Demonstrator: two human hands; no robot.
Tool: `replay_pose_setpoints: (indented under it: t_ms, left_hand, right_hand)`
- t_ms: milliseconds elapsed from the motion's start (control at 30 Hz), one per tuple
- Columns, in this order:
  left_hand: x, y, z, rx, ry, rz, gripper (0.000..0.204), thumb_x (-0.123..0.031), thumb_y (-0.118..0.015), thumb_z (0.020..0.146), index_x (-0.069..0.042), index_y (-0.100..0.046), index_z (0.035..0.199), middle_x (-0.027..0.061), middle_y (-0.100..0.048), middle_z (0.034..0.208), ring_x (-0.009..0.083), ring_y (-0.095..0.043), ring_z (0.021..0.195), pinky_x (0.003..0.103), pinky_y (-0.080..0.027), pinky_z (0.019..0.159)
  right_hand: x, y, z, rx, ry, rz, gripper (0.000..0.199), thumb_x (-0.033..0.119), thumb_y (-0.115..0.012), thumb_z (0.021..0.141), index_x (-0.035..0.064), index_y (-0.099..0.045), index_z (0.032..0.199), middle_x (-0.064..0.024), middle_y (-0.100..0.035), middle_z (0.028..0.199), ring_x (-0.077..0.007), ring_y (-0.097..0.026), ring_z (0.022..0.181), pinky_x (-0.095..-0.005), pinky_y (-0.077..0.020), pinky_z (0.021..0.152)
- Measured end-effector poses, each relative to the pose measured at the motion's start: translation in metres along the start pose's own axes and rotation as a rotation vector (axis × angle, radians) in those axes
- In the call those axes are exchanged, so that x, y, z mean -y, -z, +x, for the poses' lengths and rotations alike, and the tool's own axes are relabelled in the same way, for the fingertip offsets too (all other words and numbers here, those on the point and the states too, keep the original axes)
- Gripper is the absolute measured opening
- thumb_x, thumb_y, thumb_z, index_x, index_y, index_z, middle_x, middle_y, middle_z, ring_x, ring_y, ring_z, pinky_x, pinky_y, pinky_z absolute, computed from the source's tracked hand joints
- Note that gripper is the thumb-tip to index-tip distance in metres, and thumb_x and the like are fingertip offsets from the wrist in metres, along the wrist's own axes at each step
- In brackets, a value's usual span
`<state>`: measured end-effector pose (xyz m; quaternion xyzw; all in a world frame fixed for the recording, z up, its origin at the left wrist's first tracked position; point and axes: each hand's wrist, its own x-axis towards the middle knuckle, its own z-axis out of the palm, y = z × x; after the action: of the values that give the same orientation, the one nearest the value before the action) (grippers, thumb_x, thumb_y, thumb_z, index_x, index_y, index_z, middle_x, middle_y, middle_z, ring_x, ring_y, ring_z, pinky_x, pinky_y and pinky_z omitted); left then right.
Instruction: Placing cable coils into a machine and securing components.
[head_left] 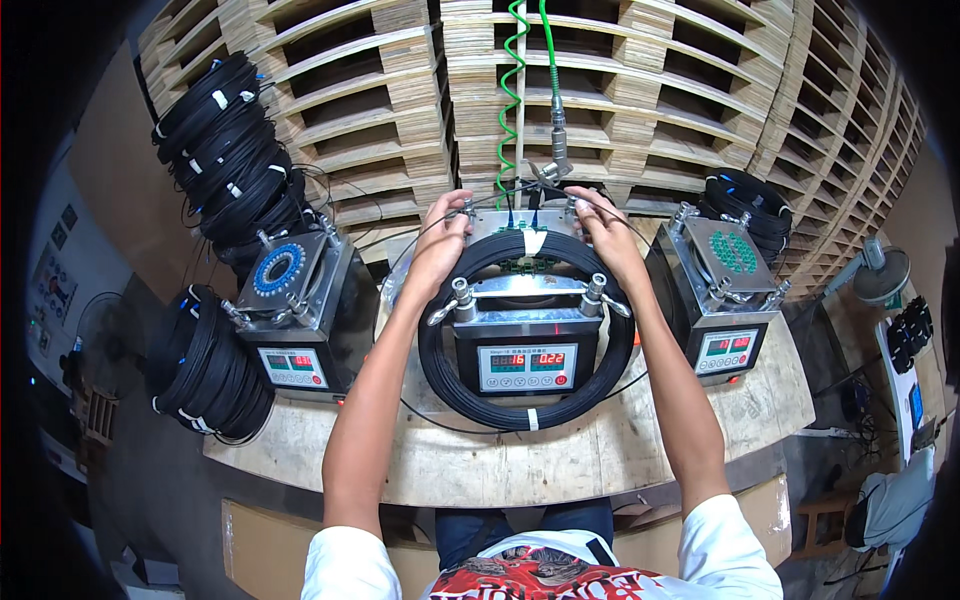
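Note:
My left hand (438, 245) reaches to the far left corner of the middle polishing machine (530, 330), its fingers closed round a metal clamp knob (468, 207). At the far right corner my right hand (608, 238) has its fingers bent about the matching knob (573, 204). Between my forearms a coil of black cable (437, 365), tied with white bands, rests around the machine's top and front. Two dark cable ends with blue tips (535, 216) stand at the machine's metal plate, behind the coil. The coil hides much of that plate.
Similar machines stand at left (290, 320) and right (715, 300) on the wooden table (480, 470). Stacked black cable coils (235, 150) rise at the left, with more coils (748, 210) behind the right machine. Wooden pallets (620, 90) back the table; a green air hose (549, 60) hangs down.

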<state>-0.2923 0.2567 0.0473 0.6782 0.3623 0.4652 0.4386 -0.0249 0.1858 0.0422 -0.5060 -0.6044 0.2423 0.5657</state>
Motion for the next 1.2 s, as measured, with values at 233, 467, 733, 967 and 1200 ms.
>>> replay_pose_setpoints:
  t_ms: [233, 467, 733, 967, 1200]
  left_hand:
    - [-0.009, -0.001, -0.002, -0.022, 0.011, -0.028, 0.035, -0.015, -0.047, 0.097, -0.012, -0.057, 0.131, 0.0083, -0.054, 0.125, 0.0138, -0.058, 0.091, 0.027, -0.048, 0.075]
    - [-0.006, -0.001, 0.000, -0.043, 0.069, -0.059, 0.033, -0.027, -0.049, 0.103, -0.013, -0.058, 0.131, 0.0022, -0.058, 0.121, 0.0113, -0.057, 0.092, 0.026, -0.047, 0.072]
    - [-0.012, -0.005, -0.004, 0.004, -0.005, -0.089, 0.034, -0.027, -0.049, 0.104, -0.015, -0.056, 0.135, 0.0027, -0.058, 0.124, 0.0118, -0.060, 0.093, 0.027, -0.046, 0.074]
    - [-0.009, -0.003, -0.003, 0.008, 0.008, -0.057, 0.035, -0.029, -0.048, 0.104, -0.013, -0.056, 0.135, 0.0042, -0.060, 0.125, 0.0127, -0.061, 0.091, 0.027, -0.046, 0.073]
    - [-0.006, -0.001, -0.001, -0.006, 0.012, -0.033, 0.035, -0.029, -0.048, 0.104, -0.013, -0.057, 0.134, 0.0042, -0.059, 0.125, 0.0132, -0.061, 0.094, 0.028, -0.047, 0.076]
  right_hand:
    - [0.000, 0.001, 0.001, -0.007, 0.019, -0.101, 0.034, 0.025, -0.051, 0.104, 0.0141, -0.062, 0.134, 0.0004, -0.060, 0.094, -0.0077, -0.054, 0.081, -0.0224, -0.0446, 0.073]
    - [0.008, 0.000, -0.001, 0.032, -0.025, 0.033, 0.035, 0.030, -0.051, 0.104, 0.0150, -0.062, 0.134, -0.0002, -0.063, 0.093, -0.0074, -0.057, 0.082, -0.0227, -0.0443, 0.073]
    - [0.001, 0.001, -0.001, 0.003, -0.046, 0.050, 0.033, 0.026, -0.051, 0.104, 0.0160, -0.061, 0.134, 0.0021, -0.061, 0.092, -0.0058, -0.056, 0.084, -0.0223, -0.0446, 0.071]
    - [-0.002, 0.001, 0.002, 0.022, -0.035, -0.006, 0.033, 0.027, -0.055, 0.102, 0.0135, -0.060, 0.132, -0.0080, -0.055, 0.109, -0.0127, -0.057, 0.080, -0.0271, -0.0484, 0.071]
    - [0.009, -0.001, -0.003, 0.034, -0.065, 0.034, 0.033, 0.028, -0.051, 0.105, 0.0172, -0.060, 0.135, 0.0018, -0.061, 0.092, -0.0056, -0.057, 0.087, -0.0215, -0.0456, 0.072]
